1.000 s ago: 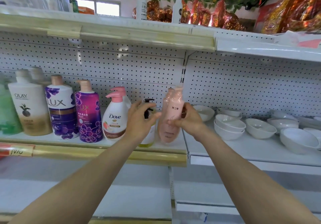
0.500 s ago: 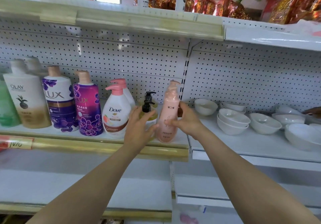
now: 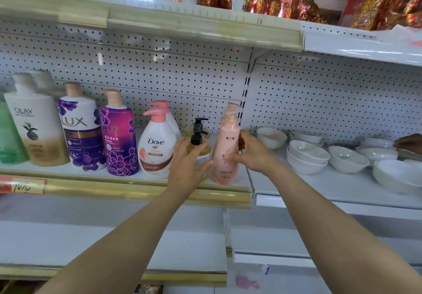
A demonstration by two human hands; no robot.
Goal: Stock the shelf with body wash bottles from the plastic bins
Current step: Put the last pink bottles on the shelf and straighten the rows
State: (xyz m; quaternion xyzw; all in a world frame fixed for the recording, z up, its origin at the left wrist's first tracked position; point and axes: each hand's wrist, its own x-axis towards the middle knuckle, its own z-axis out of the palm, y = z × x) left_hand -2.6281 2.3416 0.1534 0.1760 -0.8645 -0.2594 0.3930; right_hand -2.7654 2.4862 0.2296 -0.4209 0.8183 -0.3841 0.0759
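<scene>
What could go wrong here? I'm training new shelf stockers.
The pink bottle stands tall and narrow near the shelf's front edge; the right hand letting go carelessly could tip it off. The left hand, on the yellow pump bottle, might nudge the Dove bottle beside it.

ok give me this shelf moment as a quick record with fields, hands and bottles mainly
left hand: wrapped around the yellow bottle with black pump
right hand: gripping the pink pump bottle in clear wrap
pink bottle state: upright, base on the white shelf with gold edge strip
neighbour on left: white Dove bottle with pink pump
right bay: stacked white bowls
</scene>
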